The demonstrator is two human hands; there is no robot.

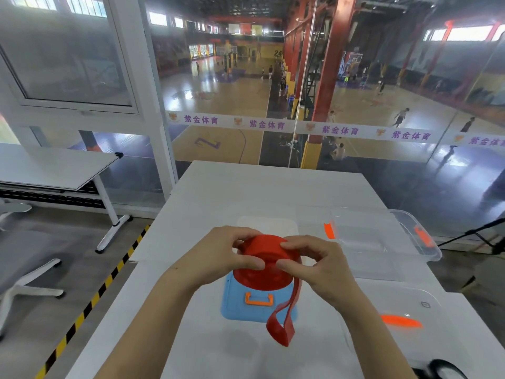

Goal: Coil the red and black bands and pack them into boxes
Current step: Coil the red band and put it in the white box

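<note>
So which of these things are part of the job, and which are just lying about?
In the job: red band, gripped by left hand and right hand; clear box; blue box; black band.
Lying about: side table; chair; tripod.

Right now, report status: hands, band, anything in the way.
Left hand and right hand both pinching red band. Coil nearly wound, loose tail hanging over blue box. Clear box open at right, nothing blocking.

Band coil (262, 280) above small box (237, 307) on table (246, 187); open bin (369, 263) right, further back
</note>
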